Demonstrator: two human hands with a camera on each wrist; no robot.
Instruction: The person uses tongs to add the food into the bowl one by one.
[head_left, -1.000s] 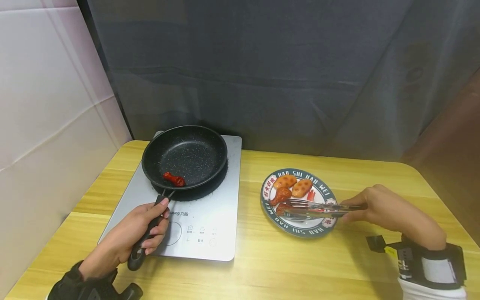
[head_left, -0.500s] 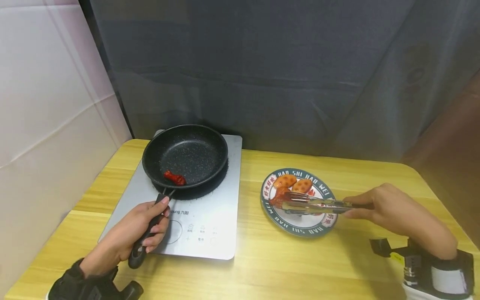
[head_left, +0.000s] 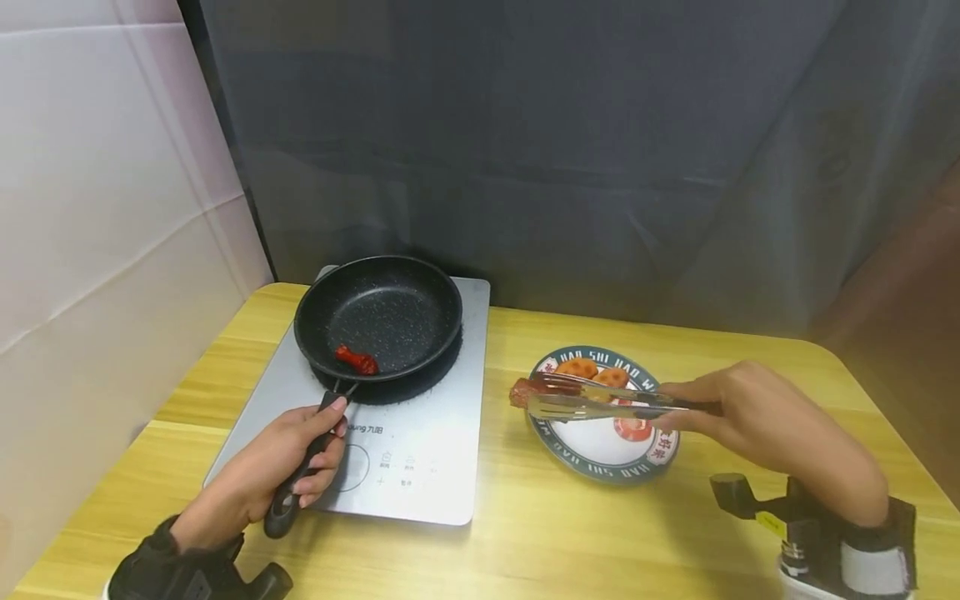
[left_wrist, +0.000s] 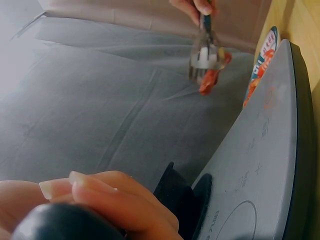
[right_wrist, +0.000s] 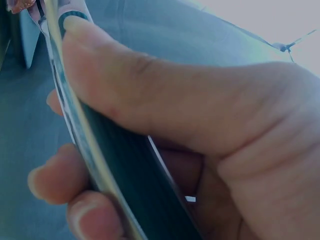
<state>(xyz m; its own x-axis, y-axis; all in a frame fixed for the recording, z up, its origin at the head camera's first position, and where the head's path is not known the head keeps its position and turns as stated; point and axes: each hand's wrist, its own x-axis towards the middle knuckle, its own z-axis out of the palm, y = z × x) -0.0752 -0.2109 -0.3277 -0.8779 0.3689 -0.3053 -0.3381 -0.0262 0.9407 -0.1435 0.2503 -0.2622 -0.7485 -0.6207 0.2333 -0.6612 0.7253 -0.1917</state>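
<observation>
Dark cloth (head_left: 525, 167) hangs behind the tabletop (head_left: 555, 542), with a pale sheet (head_left: 112, 167) at the left side. From the head view, the right hand (head_left: 742, 417) pinches the metal tongs (head_left: 652, 406) with thumb and fingers, and ahead of these fingers the prongs hold a reddish meat piece (head_left: 522, 393) over the near-left rim of the plate (head_left: 607, 457). It looks like a toy drumstick, so I judge it light, quite stiff, not fragile, but perhaps slippery on its glossy skin; the thick middle seems the safest place to take hold. Well away from the right fingers, the left hand (head_left: 300, 454) has its fingers curled round the handle of the pan (head_left: 397, 312), where one red piece (head_left: 356, 361) lies just beyond them.

Compared with half a second ago, the meat piece is shifted outward, past the plate's edge, and the tomato slice (head_left: 632, 427) is now better seen nearer to the right fingers.

In the left wrist view, the meat piece hangs apart from the plate, between the prongs.

In the right wrist view, thumb and fingers press the tongs from opposite sides; the far tips are mostly cut off.
</observation>
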